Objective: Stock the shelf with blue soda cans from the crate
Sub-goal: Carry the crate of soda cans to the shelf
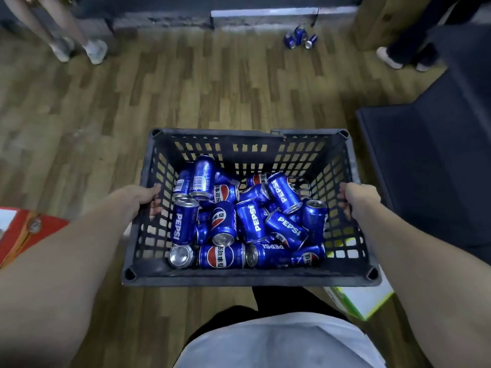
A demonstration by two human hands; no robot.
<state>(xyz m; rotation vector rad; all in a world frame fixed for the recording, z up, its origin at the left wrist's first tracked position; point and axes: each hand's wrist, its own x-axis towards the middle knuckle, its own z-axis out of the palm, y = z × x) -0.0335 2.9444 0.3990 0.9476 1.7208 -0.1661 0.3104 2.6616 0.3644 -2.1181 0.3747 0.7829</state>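
Pale grey shirt fabric (279, 343) fills the bottom edge, and 2 bare forearms reach forward from it to a dark slotted plastic crate (249, 278) held over a wood-plank floor (186, 83). Of the 2 hands, the left hand (148, 193) curls over the crate's left rim, its fingertips showing through the slots inside the wall. The right hand (357, 196) wraps the right rim the same way, thumb outside and fingers hooked over the edge. Inside the crate lies a loose heap of blue soda cans (247, 216), most on their sides and pointing in different directions, a few showing silver ends. Farther off, near the wall, 3 more blue cans (300, 38) lie together on the floor. A dark low unit (430, 160) stands at the right. A red carton (24, 235) shows at the left edge, and a white-and-green box (364, 298) sits under the crate's near right corner. Legs and shoes of 2 other people stand at the top corners.
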